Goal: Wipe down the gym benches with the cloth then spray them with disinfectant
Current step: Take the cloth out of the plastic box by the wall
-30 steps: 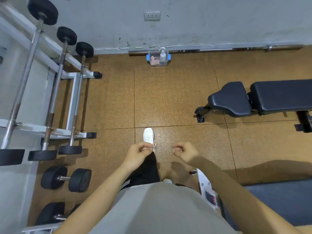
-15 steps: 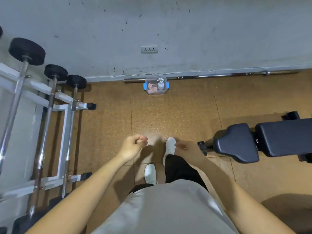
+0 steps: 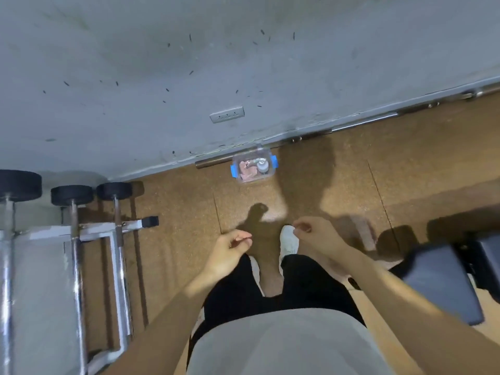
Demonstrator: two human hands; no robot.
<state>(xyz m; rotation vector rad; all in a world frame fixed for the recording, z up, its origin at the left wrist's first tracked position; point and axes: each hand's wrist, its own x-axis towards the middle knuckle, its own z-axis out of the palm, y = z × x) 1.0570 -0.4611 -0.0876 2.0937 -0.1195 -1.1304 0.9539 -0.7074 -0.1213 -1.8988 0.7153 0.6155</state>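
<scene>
left hand (image 3: 230,249): near centre, over the floor (image 3: 176,253); fingers released, loosely curled, nothing held
right hand (image 3: 318,236): just right of the left hand, not touching it; fingers loose too, grasping nothing
clear box (image 3: 255,182): on the floor against the far wall; blue clips on both sides; well apart from both hands
cloth (image 3: 246,171): pinkish; inside the box, left part
bottle (image 3: 262,167): inside the box, right of the cloth; white top; type too blurred to tell
bench (image 3: 443,282): dark pad, near right; blurred
rack (image 3: 108,231): left; white frame holding barbells
shoe (image 3: 289,240): white; on the floor between the hands
</scene>
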